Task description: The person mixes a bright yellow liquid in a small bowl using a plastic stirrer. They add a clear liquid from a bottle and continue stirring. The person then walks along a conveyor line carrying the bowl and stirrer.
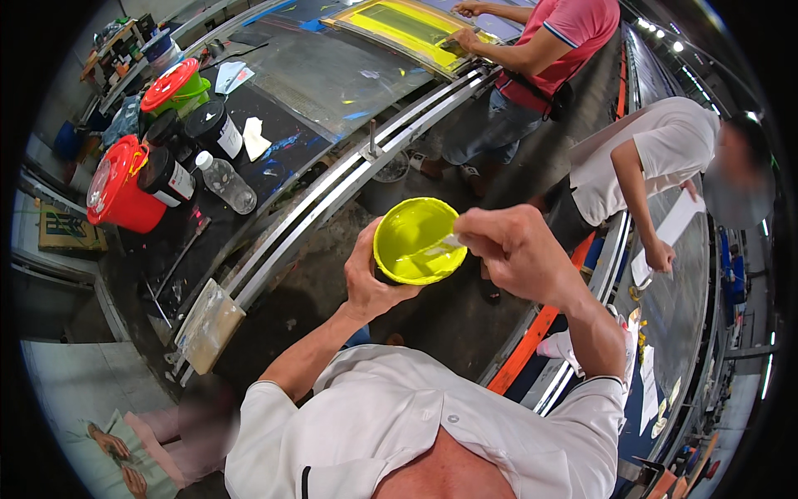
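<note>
In front of my chest, my left hand (pixel 371 279) is wrapped round a small tub (pixel 377 251) whose rim and inner wall are coated in bright yellow. Glossy yellow ink or paint (pixel 405 233) lies inside it. My right hand (pixel 519 249), closed over the tub's right side, grips a flat stirring stick (pixel 439 248). The stick slants down into the yellow liquid and is smeared with it; a whitish part shows by my fingers. Its upper end is hidden in my hand.
Left, a dark table holds a red bucket (pixel 137 195), black jars (pixel 214 129) and a clear bottle (pixel 226 185). A person in pink (pixel 569 37) works at a yellow printing screen (pixel 399 29). Right, a bent person in white (pixel 640 154) holds a white strip (pixel 669 233). Metal rails (pixel 332 185) edge the table.
</note>
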